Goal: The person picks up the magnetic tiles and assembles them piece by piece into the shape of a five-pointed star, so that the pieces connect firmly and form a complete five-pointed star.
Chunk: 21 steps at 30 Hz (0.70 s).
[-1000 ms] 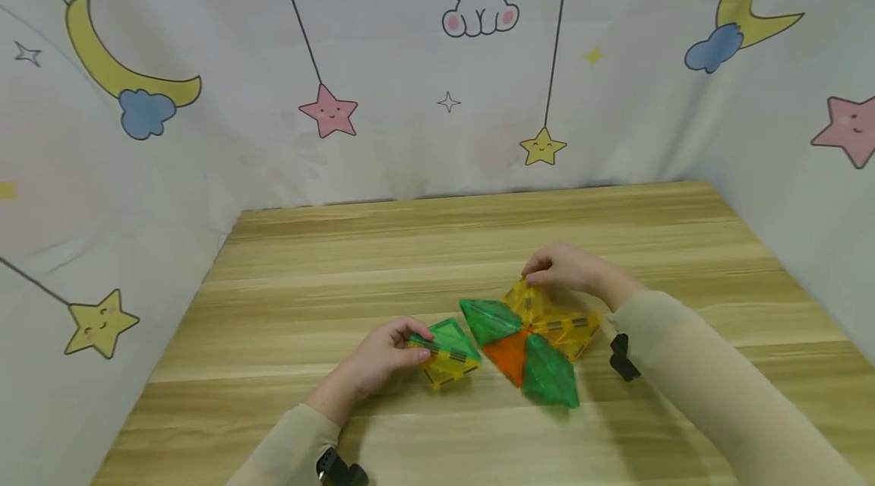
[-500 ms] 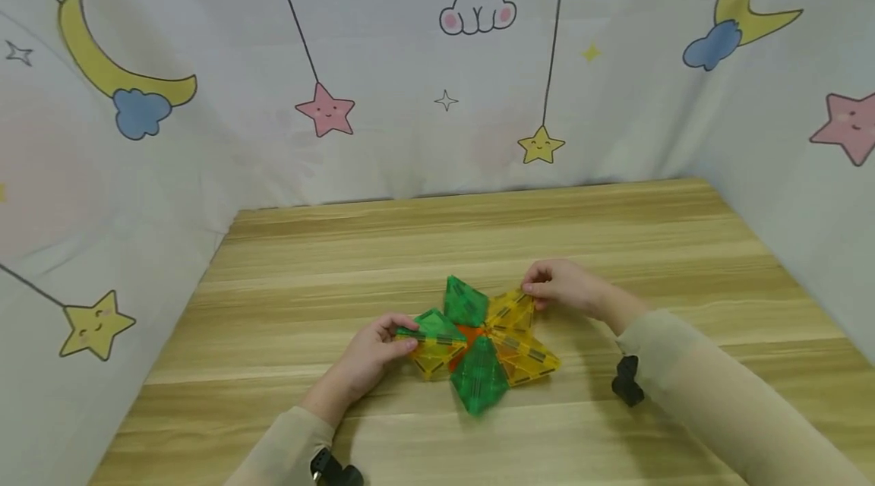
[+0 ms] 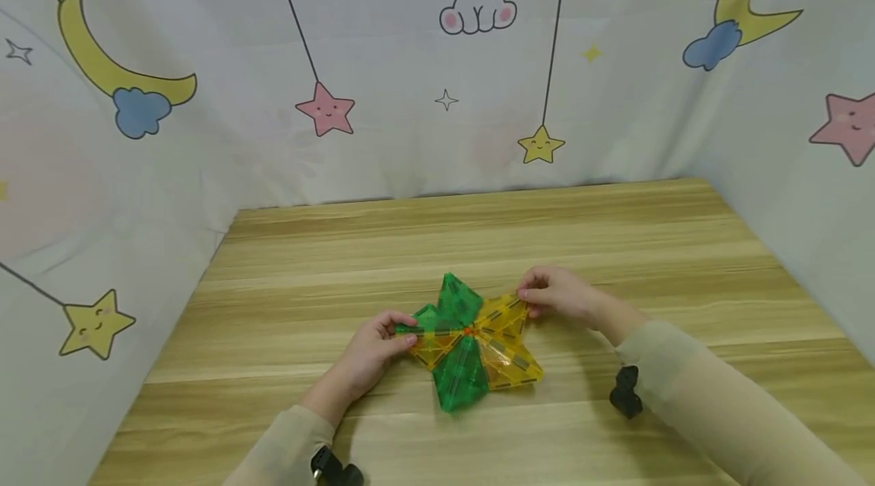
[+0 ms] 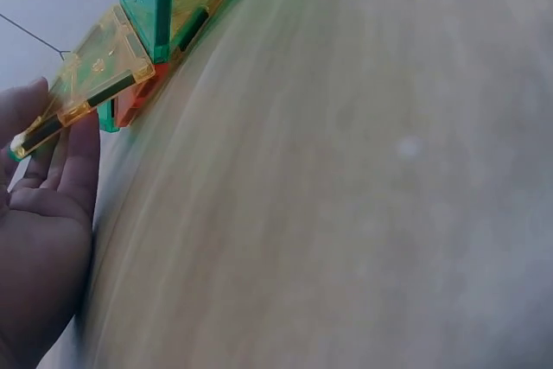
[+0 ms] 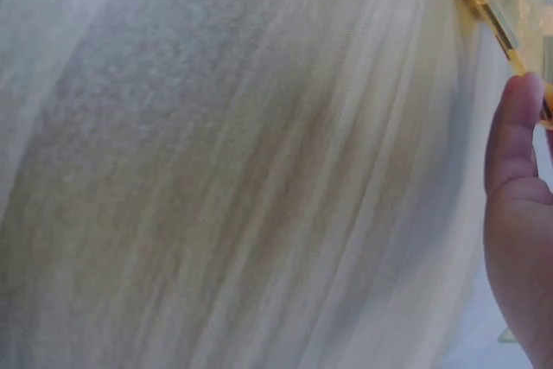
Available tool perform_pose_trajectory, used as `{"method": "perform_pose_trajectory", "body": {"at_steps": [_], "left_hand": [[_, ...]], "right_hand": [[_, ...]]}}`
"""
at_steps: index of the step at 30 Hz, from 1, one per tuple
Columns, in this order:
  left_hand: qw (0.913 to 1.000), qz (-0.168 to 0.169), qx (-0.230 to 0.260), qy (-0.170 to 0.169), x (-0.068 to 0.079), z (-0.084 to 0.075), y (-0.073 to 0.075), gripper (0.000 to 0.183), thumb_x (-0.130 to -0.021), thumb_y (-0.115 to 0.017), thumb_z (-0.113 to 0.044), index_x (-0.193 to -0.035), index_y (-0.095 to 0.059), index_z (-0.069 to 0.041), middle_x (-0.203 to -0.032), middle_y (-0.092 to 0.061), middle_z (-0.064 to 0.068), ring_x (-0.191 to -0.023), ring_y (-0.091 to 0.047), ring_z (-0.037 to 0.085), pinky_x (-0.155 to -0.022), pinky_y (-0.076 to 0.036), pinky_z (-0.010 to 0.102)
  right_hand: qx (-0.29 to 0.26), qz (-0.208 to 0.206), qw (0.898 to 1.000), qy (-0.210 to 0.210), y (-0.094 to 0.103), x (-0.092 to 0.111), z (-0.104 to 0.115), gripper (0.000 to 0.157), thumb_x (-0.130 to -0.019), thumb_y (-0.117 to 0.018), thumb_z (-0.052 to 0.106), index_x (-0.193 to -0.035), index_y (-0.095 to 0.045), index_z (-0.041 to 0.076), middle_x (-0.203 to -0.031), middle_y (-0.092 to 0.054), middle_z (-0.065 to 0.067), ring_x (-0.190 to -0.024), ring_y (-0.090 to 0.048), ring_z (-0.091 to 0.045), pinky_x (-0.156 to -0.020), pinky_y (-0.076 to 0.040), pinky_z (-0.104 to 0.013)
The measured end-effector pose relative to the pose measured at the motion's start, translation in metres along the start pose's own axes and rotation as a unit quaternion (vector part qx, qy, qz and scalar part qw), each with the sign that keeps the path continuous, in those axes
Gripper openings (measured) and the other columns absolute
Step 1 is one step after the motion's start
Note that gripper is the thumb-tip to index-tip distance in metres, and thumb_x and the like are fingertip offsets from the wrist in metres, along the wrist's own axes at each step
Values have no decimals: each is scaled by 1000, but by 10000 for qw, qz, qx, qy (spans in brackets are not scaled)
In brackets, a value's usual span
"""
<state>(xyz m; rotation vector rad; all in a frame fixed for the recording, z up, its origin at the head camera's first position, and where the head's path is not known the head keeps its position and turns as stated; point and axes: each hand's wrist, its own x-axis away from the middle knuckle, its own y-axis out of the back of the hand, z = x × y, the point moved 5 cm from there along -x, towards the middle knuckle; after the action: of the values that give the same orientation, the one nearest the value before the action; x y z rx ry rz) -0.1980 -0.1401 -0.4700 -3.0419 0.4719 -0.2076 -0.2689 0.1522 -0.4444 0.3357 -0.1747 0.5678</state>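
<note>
In the head view, a flower-like build of translucent magnetic tiles lies on the table, with green petals point(image 3: 459, 380) and yellow petals point(image 3: 509, 366) round a small orange middle point(image 3: 469, 331). My left hand point(image 3: 369, 355) pinches the outer end of a green-and-yellow tile piece point(image 3: 429, 353) at the build's left side, its inner end against the middle. On the other side, my right hand point(image 3: 563, 296) pinches the tip of an upper yellow petal. The left wrist view has thumb and fingers on a yellow tile point(image 4: 99, 66), near green tiles point(image 4: 147, 6). Only an edge of yellow tile point(image 5: 510, 36) shows in the right wrist view.
The wood-grain table point(image 3: 342, 258) stretches around the build on all sides. Behind it and at both sides hangs a white cloth point(image 3: 390, 152) printed with stars, moons and a rabbit. Black wrist devices point(image 3: 625, 392) sit on both sleeves.
My right hand has slid the larger tile build left and turned it, closing the gap to the left hand's piece. The left hand has moved only slightly and keeps its pinch.
</note>
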Motion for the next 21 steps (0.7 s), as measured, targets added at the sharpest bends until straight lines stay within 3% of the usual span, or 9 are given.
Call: {"method": "perform_pose_trajectory", "body": {"at_steps": [8,13,21], "left_hand": [[9946,-164,-1028,-16,-2,-2,-2,35,-88,-65,-11,-117,-52,4,-92,-62,9,-77,-60,16,-70,-51,28],[9952,-294,-931,117,-3,-1,-1,39,-88,-65,-12,-122,-51,1,-91,-62,12,-75,-62,21,-69,-53,33],[9973,-256,-681,72,-5,1,-2,41,-89,-64,-11,-125,-48,2,-100,-63,14,-83,-62,20,-72,-53,33]], "right_hand": [[-445,-91,9988,168,-4,4,-5,22,-94,-59,16,-103,-56,-4,-91,-57,-11,-75,-57,-18,-67,-52,-29],[-885,-460,9947,267,-10,9,-16,26,-94,-57,11,-110,-52,-9,-84,-56,-10,-71,-56,-17,-62,-51,-28],[-906,-779,9907,654,-13,15,-26,30,-92,-59,8,-114,-52,-12,-85,-58,-8,-71,-57,-15,-63,-50,-26]]}}
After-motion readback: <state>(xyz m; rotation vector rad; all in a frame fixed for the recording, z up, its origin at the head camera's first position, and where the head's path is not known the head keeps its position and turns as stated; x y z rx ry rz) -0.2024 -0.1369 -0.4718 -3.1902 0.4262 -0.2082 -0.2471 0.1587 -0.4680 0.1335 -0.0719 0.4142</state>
